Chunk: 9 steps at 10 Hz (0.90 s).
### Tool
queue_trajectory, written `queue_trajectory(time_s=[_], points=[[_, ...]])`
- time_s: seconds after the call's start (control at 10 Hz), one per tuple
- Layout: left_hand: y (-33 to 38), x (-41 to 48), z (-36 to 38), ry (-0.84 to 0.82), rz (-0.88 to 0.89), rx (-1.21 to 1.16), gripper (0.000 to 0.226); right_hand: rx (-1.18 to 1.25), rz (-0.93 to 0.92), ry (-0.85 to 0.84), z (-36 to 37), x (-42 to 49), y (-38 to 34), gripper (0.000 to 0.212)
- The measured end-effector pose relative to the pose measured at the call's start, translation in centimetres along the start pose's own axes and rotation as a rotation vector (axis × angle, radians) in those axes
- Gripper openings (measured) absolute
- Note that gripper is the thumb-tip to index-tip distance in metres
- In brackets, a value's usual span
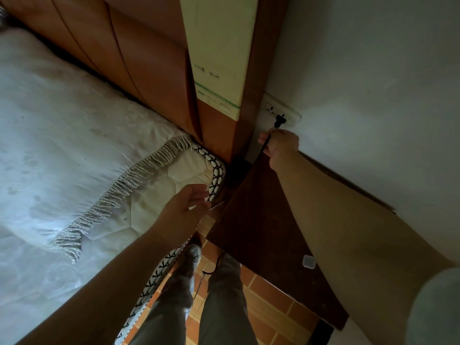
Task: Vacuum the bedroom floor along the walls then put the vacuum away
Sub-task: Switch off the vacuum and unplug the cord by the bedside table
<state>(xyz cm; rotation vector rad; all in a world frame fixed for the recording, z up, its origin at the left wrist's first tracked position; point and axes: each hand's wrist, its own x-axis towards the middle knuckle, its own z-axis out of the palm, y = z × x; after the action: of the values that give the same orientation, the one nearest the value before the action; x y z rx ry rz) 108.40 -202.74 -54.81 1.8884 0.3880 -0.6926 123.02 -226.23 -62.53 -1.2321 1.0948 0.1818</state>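
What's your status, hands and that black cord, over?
Right hand pinches black cord just below plug, plug at wall socket. Left hand open, above mattress corner. Nightstand under the reaching arm.

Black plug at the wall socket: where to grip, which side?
Grip the plug by its stubby body, from below, along the cord trailing down from it. The right hand pinches only the cord just under it, likely straining it.
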Motion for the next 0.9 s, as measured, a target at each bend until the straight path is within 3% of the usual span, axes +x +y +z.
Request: queue_trajectory(time_s=[0.2,0.3,0.6,0.9], points=[[-0.4,-0.1,-0.1,-0.004,-0.002,0.016,0.037,-0.028,-0.056,-0.037,0.2,0.5,0.8,0.032],[-0.7,-0.3,0.0,-0.014,0.004,0.041,0.035,-0.026,0.054,-0.001,0.1,-0.8,3.0,0.031],[-0.8,-1.7,-0.3,-0.055,-0.017,0.020,0.038,-0.099,0.022,-0.296,0.3,-11.0,7.3,0.032],[-5.2,-5.6,-4.0,-0.205,0.026,0.098,0.037,-0.375,-0.057,-0.175,-5.7,-22.9,15.2,0.010]])
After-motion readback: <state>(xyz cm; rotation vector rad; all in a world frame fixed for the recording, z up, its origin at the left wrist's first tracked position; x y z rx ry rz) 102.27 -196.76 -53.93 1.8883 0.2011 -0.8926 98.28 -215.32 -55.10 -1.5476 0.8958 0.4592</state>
